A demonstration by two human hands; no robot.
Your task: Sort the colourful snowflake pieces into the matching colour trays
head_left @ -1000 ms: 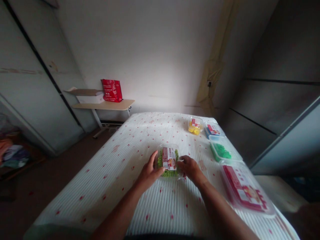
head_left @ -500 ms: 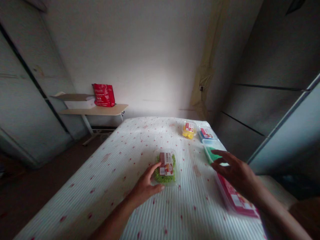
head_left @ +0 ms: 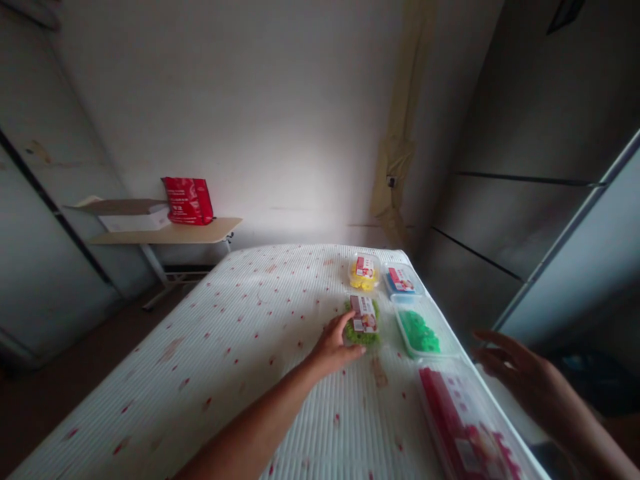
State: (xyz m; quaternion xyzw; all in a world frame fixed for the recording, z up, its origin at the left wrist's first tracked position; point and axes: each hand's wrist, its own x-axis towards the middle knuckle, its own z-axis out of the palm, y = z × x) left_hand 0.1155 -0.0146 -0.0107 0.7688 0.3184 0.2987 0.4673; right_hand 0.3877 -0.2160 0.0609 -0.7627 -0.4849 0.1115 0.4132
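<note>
My left hand (head_left: 337,347) grips the left side of a clear plastic container (head_left: 364,323), its fingers on the labelled lid and its thumb at the near edge. Frilly green contents show through the plastic. Just beyond it on the bed is a container of yellow pieces (head_left: 365,272). My right hand (head_left: 520,373) hangs past the bed's right edge, fingers loosely bent and apart, with nothing in it. Nearest to that hand are an open-looking container of green pieces (head_left: 421,332) and a long pink-red container (head_left: 465,420) with a label.
A container with blue contents (head_left: 403,280) lies near the bed's far right corner. The bed (head_left: 240,347) has a striped, red-dotted cover. At the back left, a small table (head_left: 210,230) carries a white box (head_left: 135,217) and a red bag (head_left: 189,201). Dark cabinets (head_left: 500,220) stand right.
My left hand has moved the container of frilly green contents forward and right, close to the yellow one. My right hand has drawn away from above the green container, out to the right.
</note>
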